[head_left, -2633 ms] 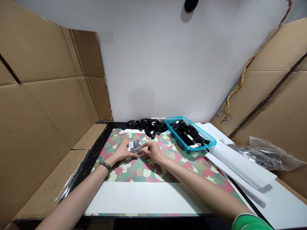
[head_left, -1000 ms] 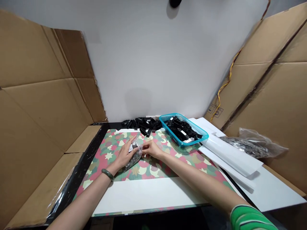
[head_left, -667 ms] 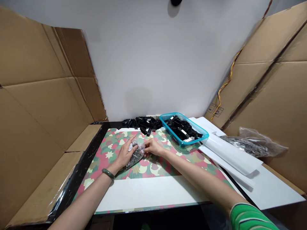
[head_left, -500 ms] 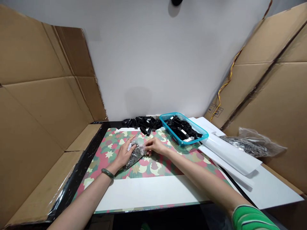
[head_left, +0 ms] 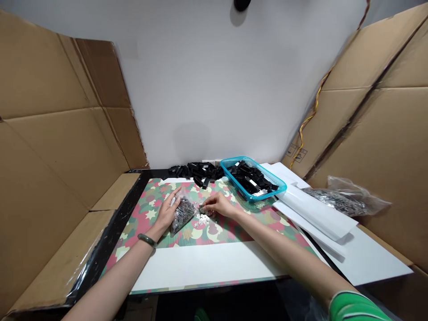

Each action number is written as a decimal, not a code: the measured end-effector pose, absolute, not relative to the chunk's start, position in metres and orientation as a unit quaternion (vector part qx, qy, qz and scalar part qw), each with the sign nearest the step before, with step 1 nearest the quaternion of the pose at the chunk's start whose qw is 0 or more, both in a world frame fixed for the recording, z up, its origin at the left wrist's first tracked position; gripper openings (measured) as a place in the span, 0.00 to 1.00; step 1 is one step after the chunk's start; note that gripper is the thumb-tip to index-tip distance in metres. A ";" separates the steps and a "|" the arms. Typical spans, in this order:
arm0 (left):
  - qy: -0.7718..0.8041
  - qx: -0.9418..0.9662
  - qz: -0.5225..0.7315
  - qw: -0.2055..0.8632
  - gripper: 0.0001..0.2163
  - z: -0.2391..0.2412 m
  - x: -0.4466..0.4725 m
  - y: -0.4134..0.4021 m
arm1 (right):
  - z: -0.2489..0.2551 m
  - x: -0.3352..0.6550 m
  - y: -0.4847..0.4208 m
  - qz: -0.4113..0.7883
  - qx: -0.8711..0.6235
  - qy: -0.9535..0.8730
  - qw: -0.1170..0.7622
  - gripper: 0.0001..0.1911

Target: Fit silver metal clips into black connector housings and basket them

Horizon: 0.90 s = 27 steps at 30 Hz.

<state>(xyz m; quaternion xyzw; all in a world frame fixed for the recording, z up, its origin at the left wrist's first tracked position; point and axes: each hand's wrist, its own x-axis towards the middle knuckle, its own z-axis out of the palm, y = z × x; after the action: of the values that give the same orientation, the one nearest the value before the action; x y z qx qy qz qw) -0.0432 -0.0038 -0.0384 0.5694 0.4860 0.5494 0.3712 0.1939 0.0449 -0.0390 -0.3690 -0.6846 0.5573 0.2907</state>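
Note:
My left hand [head_left: 163, 215] holds a clear plastic bag of small dark parts [head_left: 182, 216] against the camouflage-patterned mat [head_left: 214, 234]. The bag's lower end points down and to the left. A little to the right, my right hand [head_left: 218, 205] has its fingertips pinched around a small dark piece [head_left: 203, 210]. Just below those fingers, some white bits [head_left: 202, 219] lie on the mat. I cannot tell what they are.
A blue plastic basket [head_left: 248, 196] of black pieces stands beyond the mat, with a pile of black pieces [head_left: 197, 173] to its left. White sheets [head_left: 314, 210] and a large plastic bag of dark parts [head_left: 341, 199] lie to the right. Cardboard walls flank the table.
My right hand has moved right, away from the bag, and the white bits now show on the mat. The bag has shifted slightly left and down with my left hand.

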 end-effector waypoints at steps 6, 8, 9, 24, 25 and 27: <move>0.454 0.451 0.606 0.473 0.27 -0.033 -0.045 -0.005 | -0.029 0.186 0.038 0.392 -0.409 -0.779 0.267 0.08; 0.441 0.416 0.620 0.497 0.29 -0.032 -0.046 -0.005 | -0.024 0.184 0.036 0.336 -0.400 -0.810 0.267 0.06; 0.437 0.404 0.626 0.505 0.30 -0.033 -0.047 -0.005 | -0.021 0.183 0.035 0.318 -0.395 -0.819 0.269 0.05; 0.418 0.426 0.621 0.509 0.27 -0.039 -0.055 0.000 | 0.006 0.162 0.012 0.332 -0.436 -0.781 0.301 0.14; 0.418 0.428 0.619 0.509 0.27 -0.038 -0.055 -0.001 | 0.006 0.158 0.009 0.363 -0.421 -0.772 0.308 0.21; 0.419 0.427 0.618 0.511 0.27 -0.036 -0.054 -0.002 | 0.004 0.148 0.005 0.399 -0.390 -0.768 0.314 0.23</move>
<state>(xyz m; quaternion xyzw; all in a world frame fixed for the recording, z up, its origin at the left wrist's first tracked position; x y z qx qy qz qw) -0.0536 -0.0018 -0.0357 0.4267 0.4189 0.6175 0.5109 0.1484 0.0052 0.0043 -0.3897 -0.7682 0.3989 0.3144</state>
